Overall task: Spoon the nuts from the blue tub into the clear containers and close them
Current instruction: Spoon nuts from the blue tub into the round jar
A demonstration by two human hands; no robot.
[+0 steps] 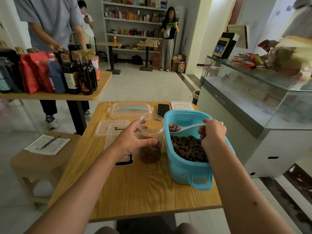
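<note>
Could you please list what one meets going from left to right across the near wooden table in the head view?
Flat clear lid → left hand gripping the clear jar → spoon loaded with nuts → right hand holding the spoon handle over the blue tub.

Left hand [133, 141] covered part of the clear jar [151, 139]; right hand [211, 132] hid the spoon [187, 127] handle; paper [182, 105] text illegible.
</note>
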